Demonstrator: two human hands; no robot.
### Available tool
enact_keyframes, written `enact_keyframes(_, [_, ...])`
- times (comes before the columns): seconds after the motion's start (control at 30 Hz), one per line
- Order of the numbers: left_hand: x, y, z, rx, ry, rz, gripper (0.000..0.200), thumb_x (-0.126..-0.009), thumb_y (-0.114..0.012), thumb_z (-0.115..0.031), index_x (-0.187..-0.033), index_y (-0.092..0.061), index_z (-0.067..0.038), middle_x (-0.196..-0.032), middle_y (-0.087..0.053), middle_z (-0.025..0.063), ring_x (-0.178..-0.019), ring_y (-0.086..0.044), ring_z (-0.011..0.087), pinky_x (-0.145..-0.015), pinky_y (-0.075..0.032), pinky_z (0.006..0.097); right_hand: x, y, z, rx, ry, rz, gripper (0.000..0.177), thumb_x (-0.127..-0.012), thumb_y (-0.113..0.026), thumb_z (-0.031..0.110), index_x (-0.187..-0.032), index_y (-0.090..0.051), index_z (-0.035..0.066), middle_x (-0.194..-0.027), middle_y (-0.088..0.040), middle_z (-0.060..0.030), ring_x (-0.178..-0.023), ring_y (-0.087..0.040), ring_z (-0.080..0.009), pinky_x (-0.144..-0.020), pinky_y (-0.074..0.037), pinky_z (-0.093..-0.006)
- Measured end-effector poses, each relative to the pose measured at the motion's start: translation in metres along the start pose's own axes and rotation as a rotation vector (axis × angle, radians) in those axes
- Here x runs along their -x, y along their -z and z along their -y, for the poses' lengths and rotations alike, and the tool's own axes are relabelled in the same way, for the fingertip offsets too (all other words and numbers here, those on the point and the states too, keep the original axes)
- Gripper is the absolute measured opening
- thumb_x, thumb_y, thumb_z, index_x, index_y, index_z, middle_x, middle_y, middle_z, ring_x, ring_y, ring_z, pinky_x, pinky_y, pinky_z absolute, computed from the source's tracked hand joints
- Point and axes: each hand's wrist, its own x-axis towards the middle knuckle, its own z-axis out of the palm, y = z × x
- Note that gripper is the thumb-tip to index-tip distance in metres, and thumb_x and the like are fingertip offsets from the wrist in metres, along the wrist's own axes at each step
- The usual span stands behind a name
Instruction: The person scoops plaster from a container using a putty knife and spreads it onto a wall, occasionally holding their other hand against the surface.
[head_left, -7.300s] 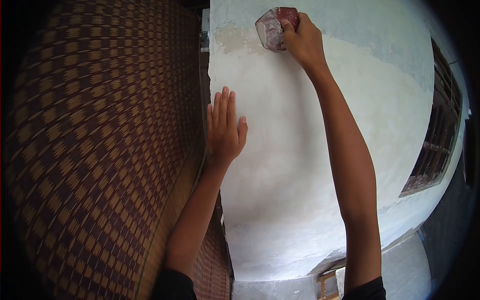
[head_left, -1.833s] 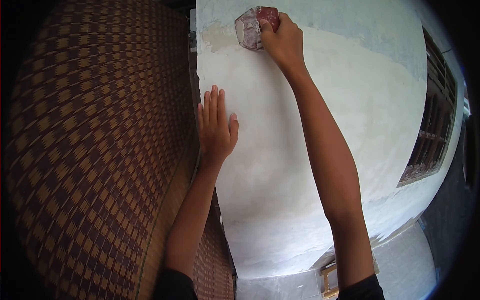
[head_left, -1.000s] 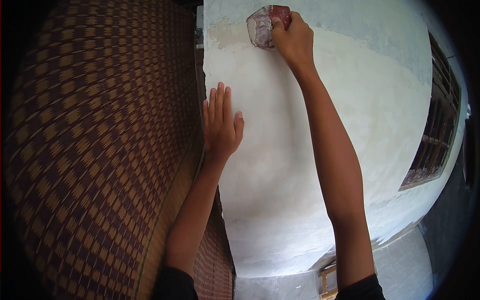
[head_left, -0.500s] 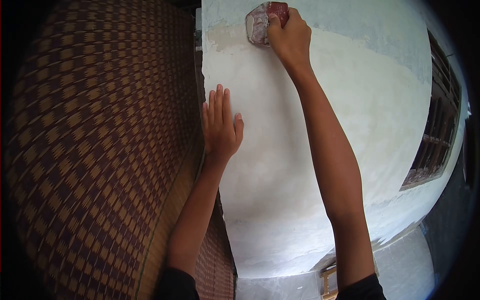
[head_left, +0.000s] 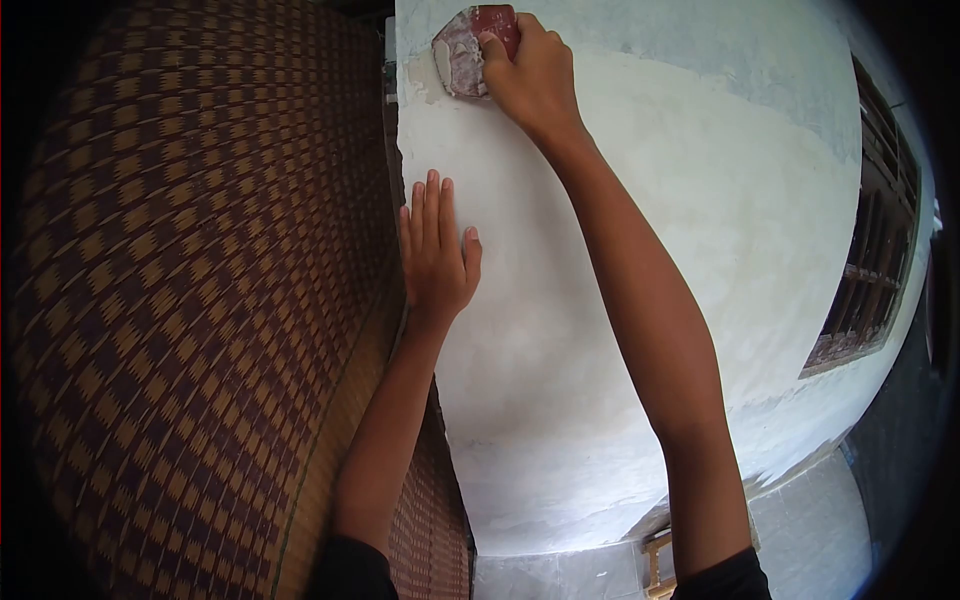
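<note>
My right hand point(head_left: 535, 75) grips a dark red putty scraper point(head_left: 478, 50) up near the top of the view. Pale filler smears the scraper's face, and it rests against the white wall point(head_left: 560, 300) close to the wall's left edge. Lower down, my left hand point(head_left: 437, 250) lies flat on the wall beside that same edge, fingers stretched upward and thumb apart, holding nothing. Around the scraper the surface is patchy, with a rougher bluish-grey area to the upper right.
A brown and dark woven mat panel point(head_left: 200, 250) stands along the left, close to the wall's edge. On the right is a barred window point(head_left: 875, 230). Grey tiles point(head_left: 810, 530) and a small wooden item point(head_left: 660, 565) show at the bottom.
My right hand has moved left with the scraper, over the beige patch near the wall's edge. My left hand has stayed in place on the wall; the view shifted slightly.
</note>
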Motion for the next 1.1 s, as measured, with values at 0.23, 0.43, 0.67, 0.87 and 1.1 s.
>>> enact_keyframes(0.23, [0.000,0.002,-0.003,-0.004,0.013,0.012,0.062,-0.094,-0.047,-0.016,-0.151,-0.029,0.000,-0.157,-0.030,0.0190,-0.146,-0.026,0.0370,-0.117,-0.021,0.0545,-0.002,0.029,-0.005,-0.188,-0.196,-0.060,0.033,-0.089,-0.062,0.025,-0.106,-0.064,-0.003,-0.094,-0.070,-0.0235,-0.086,-0.068,-0.0373,-0.081,-0.052,-0.0425])
enact_keyframes(0.43, [0.001,0.002,0.000,0.008,-0.012,0.005,0.062,-0.094,-0.047,-0.016,-0.151,-0.028,0.000,-0.157,-0.029,0.0192,-0.146,-0.025,0.0369,-0.117,-0.020,0.0544,-0.005,0.035,-0.021,0.056,-0.177,-0.025,0.032,-0.090,-0.061,0.023,-0.110,-0.064,-0.002,-0.094,-0.071,-0.0204,-0.089,-0.069,-0.0336,-0.083,-0.052,-0.0397])
enact_keyframes(0.67, [0.001,0.001,-0.001,-0.008,-0.008,0.010,0.062,-0.094,-0.047,-0.016,-0.151,-0.028,0.000,-0.157,-0.029,0.0191,-0.146,-0.025,0.0370,-0.117,-0.020,0.0544,0.000,0.036,-0.015,-0.030,-0.190,0.043,0.037,-0.092,-0.061,0.027,-0.114,-0.062,-0.003,-0.099,-0.071,-0.0198,-0.090,-0.068,-0.0304,-0.085,-0.051,-0.0375])
enact_keyframes(0.87, [0.001,0.002,-0.002,-0.003,0.010,0.010,0.063,-0.093,-0.048,-0.015,-0.151,-0.028,0.000,-0.157,-0.028,0.0189,-0.147,-0.025,0.0367,-0.118,-0.020,0.0544,-0.005,0.049,-0.016,-0.080,-0.259,-0.022,0.037,-0.091,-0.061,0.026,-0.114,-0.063,-0.003,-0.098,-0.071,-0.0200,-0.088,-0.069,-0.0308,-0.083,-0.051,-0.0363])
enact_keyframes(1.1, [0.000,0.002,0.001,0.011,-0.016,0.003,0.064,-0.092,-0.049,-0.015,-0.151,-0.028,0.000,-0.157,-0.030,0.0192,-0.146,-0.026,0.0374,-0.117,-0.021,0.0550,0.001,0.001,-0.004,0.005,-0.051,0.056,0.034,-0.089,-0.063,0.024,-0.107,-0.063,-0.005,-0.089,-0.071,-0.0231,-0.085,-0.068,-0.0384,-0.082,-0.051,-0.0421])
